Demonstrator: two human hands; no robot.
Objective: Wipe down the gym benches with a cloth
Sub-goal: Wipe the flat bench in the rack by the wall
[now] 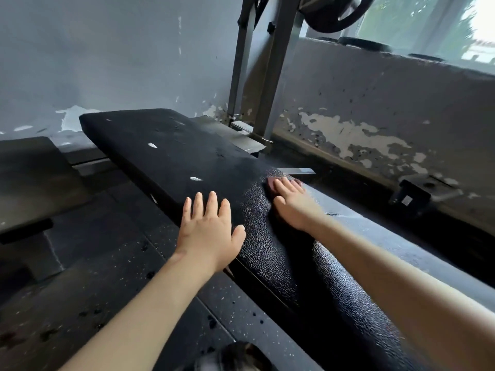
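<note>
cloth point(271, 183): at desk point(166, 145) right edge, under right hand point(292, 207), fingers point(285, 186) flat, pressing. desk's long axis runs ahead of them; left hand point(209, 231) flat, released.

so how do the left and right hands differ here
The left hand lies bare on the black bench, while the right hand presses a pinkish cloth. The left hand's fingers are spread; the right hand's are close together. The right hand reaches farther along the black bench than the left hand. Both lie flat, palm down.

Black pebbled bench point(171, 156) (pinkish cloth point(271, 182))
</note>
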